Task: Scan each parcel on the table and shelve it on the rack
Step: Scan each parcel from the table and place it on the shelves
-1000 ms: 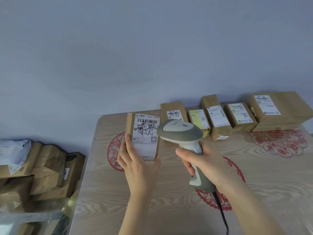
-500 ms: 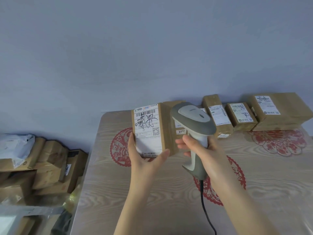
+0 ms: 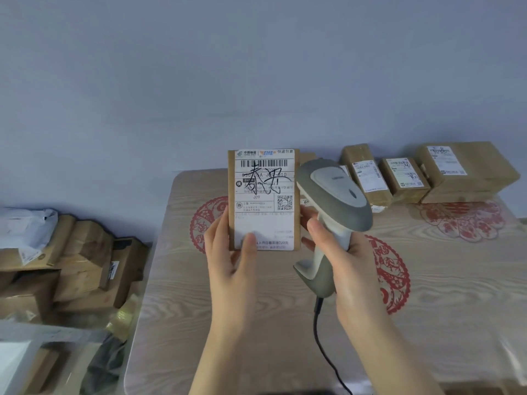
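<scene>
Parcel [image 3: 263, 199], pinched in left hand [image 3: 231, 260], now raised label-up; right hand [image 3: 346, 260] grips barcode scanner [image 3: 332, 206] beside it, scan looks imminent.

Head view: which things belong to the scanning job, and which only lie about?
Job: brown cardboard parcel with white label, in left hand; grey handheld scanner, in right hand; brown taped parcels waiting in back row.
Lying about: red paper-cut decorations; white plastic bag.

Left hand [image 3: 231, 269] upright, gripping, right hand [image 3: 352, 266] clenched
</scene>
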